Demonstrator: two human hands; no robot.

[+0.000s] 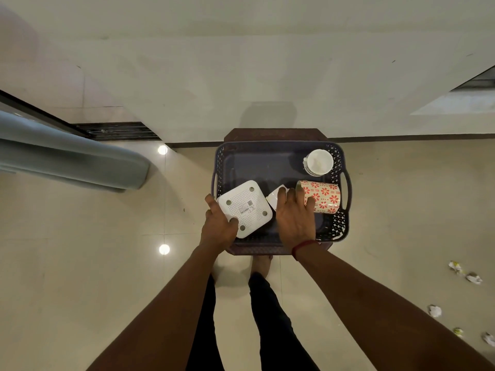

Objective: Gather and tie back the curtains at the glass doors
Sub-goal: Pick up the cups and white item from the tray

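Left hand (218, 223) grips the white perforated box (238, 194), its barcode sticker (247, 207) too small to read; right hand (294, 218) lies spread, unclenched, fingertips touching the floral cup (325, 196).

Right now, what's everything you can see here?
Grey-blue fabric curtain: one, far left.
Dark lattice plastic basket: one, centre, on stool.
Brown stool: one, under basket.
White square perforated device: one, basket's left.
Small white box: one, basket's middle.
Red-flowered cup: one, on its side, basket's right.
White round tub: one, upright, basket's far-right corner.
Crumpled white paper scraps: several, floor right.
Left hand: grips device.
Right hand: touches box and cup.
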